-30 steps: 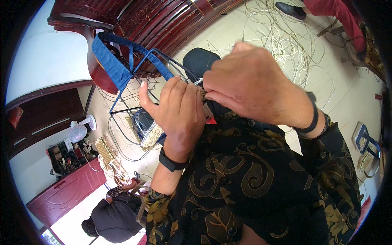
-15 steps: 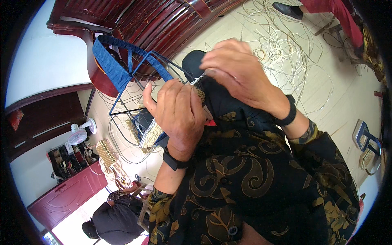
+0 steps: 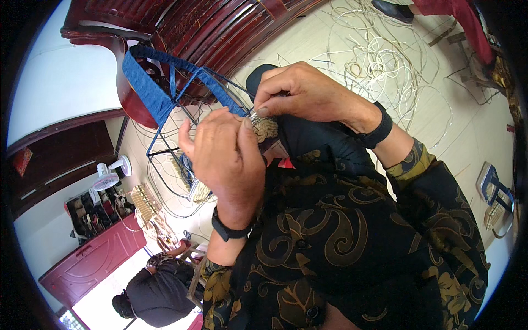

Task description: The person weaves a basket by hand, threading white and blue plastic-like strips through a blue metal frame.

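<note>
A tan woven piece (image 3: 266, 130) with a ropy, braided surface lies over my dark-clad lap. My left hand (image 3: 225, 157) grips its left edge, thumb pressed on top and little finger sticking out; the fingers underneath are hidden. Thumb and forefinger of my right hand (image 3: 305, 94) pinch together at the upper edge of the weave, where a short whitish strand (image 3: 254, 116) shows between the two hands. A blue fabric band (image 3: 144, 88) with thin dark cords loops out beyond my left hand. Below that hand, part of a pale woven section (image 3: 199, 191) shows.
Loose pale strands (image 3: 379, 66) lie tangled on the floor. A dark red wooden bench (image 3: 220, 38) stands at the far side. Another person (image 3: 159, 297) sits at lower left, near a white fan (image 3: 107, 179). A second person's shoe (image 3: 393, 11) shows at upper right.
My right hand has come down and left onto the upper edge of the woven piece. My left hand has shifted slightly left, so more of the weave shows.
</note>
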The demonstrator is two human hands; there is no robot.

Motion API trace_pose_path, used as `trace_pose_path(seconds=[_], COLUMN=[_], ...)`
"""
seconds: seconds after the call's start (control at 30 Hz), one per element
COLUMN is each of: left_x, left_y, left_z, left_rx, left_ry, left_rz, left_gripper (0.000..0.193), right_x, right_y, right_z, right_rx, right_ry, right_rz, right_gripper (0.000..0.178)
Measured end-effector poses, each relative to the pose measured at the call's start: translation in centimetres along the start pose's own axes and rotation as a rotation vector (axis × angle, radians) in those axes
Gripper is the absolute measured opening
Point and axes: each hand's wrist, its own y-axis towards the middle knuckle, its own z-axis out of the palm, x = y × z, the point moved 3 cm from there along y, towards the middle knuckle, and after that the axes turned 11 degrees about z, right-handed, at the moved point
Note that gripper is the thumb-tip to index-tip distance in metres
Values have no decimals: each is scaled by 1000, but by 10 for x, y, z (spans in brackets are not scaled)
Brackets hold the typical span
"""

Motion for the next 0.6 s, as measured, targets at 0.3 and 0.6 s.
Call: trace_pose_path(seconds=[0.3, 0.6], left_x=[25, 25], left_y=[14, 24], left_z=[-11, -9], left_rx=[212, 330], left_ry=[-211, -148], left_rz=[-366, -480], left_gripper=[12, 11], right_x=[-8, -11], right_y=[5, 16], right_z=[3, 11], right_rx=[70, 340], right_ry=[176, 467], right_rz=[-39, 157], right_gripper=[16, 20])
